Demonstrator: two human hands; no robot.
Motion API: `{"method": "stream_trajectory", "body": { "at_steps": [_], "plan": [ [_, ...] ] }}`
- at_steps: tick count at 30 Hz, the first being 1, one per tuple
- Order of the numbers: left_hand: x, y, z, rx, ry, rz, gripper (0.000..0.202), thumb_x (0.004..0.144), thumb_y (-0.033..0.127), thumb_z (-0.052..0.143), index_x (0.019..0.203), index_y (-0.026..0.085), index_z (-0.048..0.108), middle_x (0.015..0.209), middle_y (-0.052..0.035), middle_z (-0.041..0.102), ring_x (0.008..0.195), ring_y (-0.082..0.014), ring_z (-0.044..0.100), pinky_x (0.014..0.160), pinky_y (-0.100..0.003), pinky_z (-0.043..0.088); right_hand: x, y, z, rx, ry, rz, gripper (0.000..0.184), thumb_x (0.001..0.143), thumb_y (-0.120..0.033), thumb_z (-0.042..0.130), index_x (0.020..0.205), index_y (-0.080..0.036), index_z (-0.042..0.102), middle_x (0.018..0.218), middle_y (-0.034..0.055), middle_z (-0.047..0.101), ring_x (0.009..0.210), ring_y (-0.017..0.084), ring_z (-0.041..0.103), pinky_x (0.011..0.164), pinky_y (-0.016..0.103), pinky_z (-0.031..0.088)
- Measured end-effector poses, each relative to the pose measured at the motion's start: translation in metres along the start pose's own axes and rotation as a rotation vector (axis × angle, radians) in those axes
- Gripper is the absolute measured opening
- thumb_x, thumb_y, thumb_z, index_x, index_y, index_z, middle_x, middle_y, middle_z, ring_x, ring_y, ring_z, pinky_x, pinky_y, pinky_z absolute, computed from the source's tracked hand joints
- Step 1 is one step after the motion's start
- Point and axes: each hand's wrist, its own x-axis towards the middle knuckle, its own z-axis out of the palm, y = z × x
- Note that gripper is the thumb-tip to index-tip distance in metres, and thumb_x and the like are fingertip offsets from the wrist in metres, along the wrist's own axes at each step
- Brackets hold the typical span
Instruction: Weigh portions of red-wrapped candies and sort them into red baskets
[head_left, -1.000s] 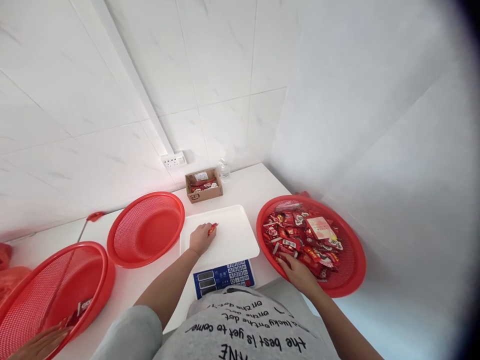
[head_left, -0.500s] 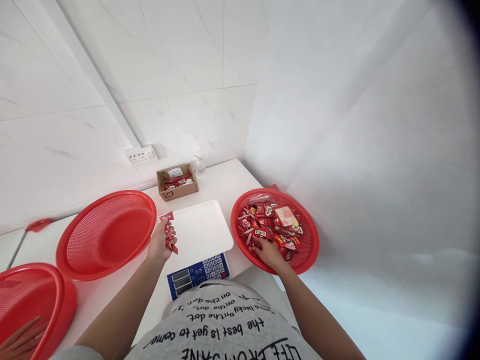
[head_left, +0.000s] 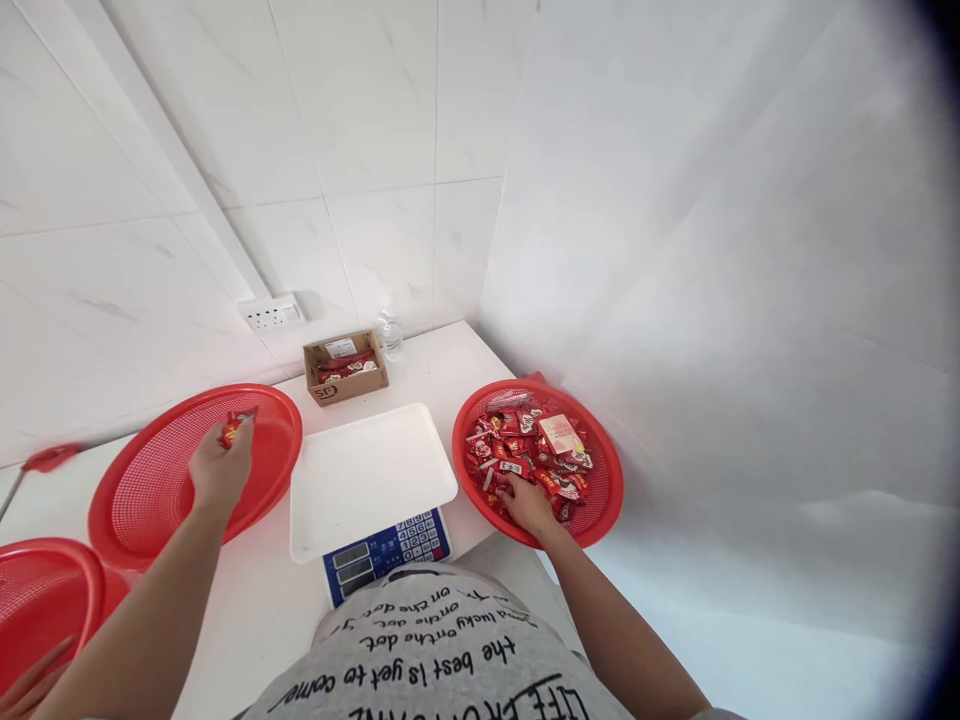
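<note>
My left hand [head_left: 219, 468] is over the left red basket [head_left: 289, 410], its fingers closed round some red wrapped candies [head_left: 234, 428]. Little else shows inside that basket. My right hand [head_left: 529, 506] reaches into the right red basket [head_left: 611, 490], fingers curled together among the red packets. What lies under those fingertips is partly hidden. Heaped in this basket are several wrapped candies [head_left: 566, 485], with a pale pink card or packet [head_left: 560, 434] on top. Between my hands sits a scale with a bare white tray [head_left: 375, 475] and a blue keypad panel [head_left: 386, 550].
A cardboard box [head_left: 346, 385] holding red packets stands at the back of the white table, beside a clear plastic bottle [head_left: 390, 335]. At lower left, another person's hand [head_left: 34, 680] is in a third red basket [head_left: 90, 570]. Walls close in behind and at right.
My left hand has moved left with the candies, from the scale tray's edge to over the left basket. My right hand stays in the candy pile.
</note>
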Motion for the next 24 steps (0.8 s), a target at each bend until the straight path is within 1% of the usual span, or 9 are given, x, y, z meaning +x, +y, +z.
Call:
{"method": "stream_trajectory", "body": {
  "at_steps": [3,5,7,10,13,16,18,20,24],
  "plan": [
    [0.020,-0.020,-0.007,0.308,-0.080,0.082,0.049,0.084,0.062,0.032,0.093,0.019,0.054,0.079,-0.0067,0.059,0.075,-0.0276,0.058,0.056,-0.037,0.046,0.003,0.003,0.002,0.060,0.024,-0.030,0.036,0.085,-0.027,0.046,0.119,-0.024,0.058,0.117,0.0042,0.067,0.106,0.022,0.060,0.087,0.032,0.042],
    [0.026,-0.034,-0.002,0.431,-0.133,0.163,0.057,0.085,0.062,0.030,0.111,0.017,0.052,0.101,-0.0133,0.061,0.098,-0.0362,0.056,0.069,-0.046,0.049,0.007,0.006,0.003,0.106,0.092,-0.055,0.032,0.085,-0.025,0.045,0.113,-0.021,0.062,0.112,0.0057,0.068,0.104,0.020,0.061,0.089,0.031,0.042],
    [0.023,-0.046,0.010,0.466,-0.147,0.250,0.059,0.086,0.058,0.031,0.119,0.013,0.050,0.116,-0.0181,0.058,0.111,-0.0395,0.050,0.082,-0.053,0.046,0.010,0.007,0.003,0.131,0.190,-0.089,0.031,0.085,-0.025,0.044,0.110,-0.019,0.062,0.113,0.0081,0.066,0.105,0.020,0.060,0.090,0.031,0.043],
    [0.001,-0.051,0.038,0.371,-0.106,0.456,0.053,0.088,0.049,0.033,0.114,0.009,0.055,0.121,-0.0215,0.057,0.117,-0.0370,0.048,0.096,-0.054,0.039,0.015,0.001,0.003,0.167,0.257,-0.159,0.032,0.085,-0.026,0.045,0.111,-0.019,0.062,0.114,0.0095,0.064,0.106,0.021,0.058,0.091,0.033,0.043],
    [-0.035,-0.042,0.069,0.174,-0.081,0.719,0.050,0.089,0.049,0.033,0.109,0.011,0.058,0.117,-0.0195,0.060,0.117,-0.0320,0.050,0.101,-0.050,0.038,0.022,-0.014,0.007,0.211,0.159,-0.272,0.039,0.082,-0.024,0.049,0.120,-0.020,0.058,0.120,0.0092,0.061,0.108,0.021,0.057,0.094,0.033,0.043],
    [-0.074,-0.027,0.093,0.065,-0.170,0.852,0.045,0.090,0.050,0.036,0.111,0.017,0.059,0.118,-0.0139,0.061,0.120,-0.0287,0.049,0.101,-0.048,0.042,0.030,-0.029,0.014,0.178,0.041,-0.360,0.057,0.076,-0.013,0.052,0.132,-0.021,0.049,0.136,0.0098,0.051,0.119,0.021,0.051,0.100,0.033,0.038],
    [-0.093,-0.020,0.102,0.040,-0.241,0.899,0.041,0.091,0.048,0.038,0.113,0.020,0.059,0.120,-0.0108,0.061,0.123,-0.0275,0.047,0.101,-0.047,0.043,0.035,-0.034,0.019,0.128,0.017,-0.362,0.058,0.075,-0.010,0.050,0.132,-0.021,0.050,0.138,0.0102,0.049,0.121,0.022,0.050,0.100,0.034,0.038],
    [-0.103,-0.017,0.107,0.023,-0.292,0.917,0.039,0.091,0.047,0.040,0.112,0.021,0.060,0.121,-0.0090,0.062,0.124,-0.0269,0.047,0.100,-0.047,0.044,0.035,-0.033,0.020,0.094,0.005,-0.343,0.052,0.075,-0.011,0.050,0.127,-0.021,0.055,0.132,0.0102,0.055,0.115,0.022,0.053,0.097,0.035,0.040],
    [-0.104,-0.027,0.105,-0.004,-0.321,0.875,0.038,0.092,0.046,0.039,0.110,0.020,0.061,0.119,-0.0091,0.063,0.122,-0.0268,0.049,0.099,-0.048,0.045,0.024,-0.020,0.010,0.139,-0.080,-0.326,0.049,0.070,-0.010,0.053,0.116,-0.023,0.062,0.117,0.0053,0.065,0.106,0.021,0.059,0.093,0.032,0.042]
  ]
}}
